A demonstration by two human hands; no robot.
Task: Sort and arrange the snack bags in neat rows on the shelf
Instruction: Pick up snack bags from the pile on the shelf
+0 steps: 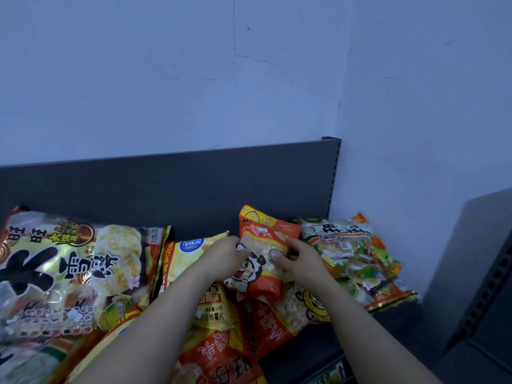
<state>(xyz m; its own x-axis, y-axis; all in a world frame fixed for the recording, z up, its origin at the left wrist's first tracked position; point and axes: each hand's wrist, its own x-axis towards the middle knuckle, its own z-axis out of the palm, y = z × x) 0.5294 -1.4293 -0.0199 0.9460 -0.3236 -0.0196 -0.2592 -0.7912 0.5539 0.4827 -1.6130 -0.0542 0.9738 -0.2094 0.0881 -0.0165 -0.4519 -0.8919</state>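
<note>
Orange bag (pixel 263 256) with a cartoon face, upright and tilted a little to the left, near the middle of the shelf (pixel 304 353), just in front of the grey back panel (pixel 194 189). Gripped from both sides: left hand (pixel 225 257) on its left edge, fingers (pixel 241 252) curled round onto the front; right hand (pixel 300 261) on its right edge, likewise curled onto the clear window. Lower end resting on more orange bags (pixel 221 358), lying flat and overlapping toward the front of the shelf. To the left, partly under the left wrist, a yellow chip bag (pixel 185 259); beyond it, a big cracker bag (pixel 66 273) lying face up. To the right, just beside the right hand, a green-and-orange bag (pixel 352 253) at the shelf's end. Behind everything, a pale cracked wall (pixel 166 79).
</note>
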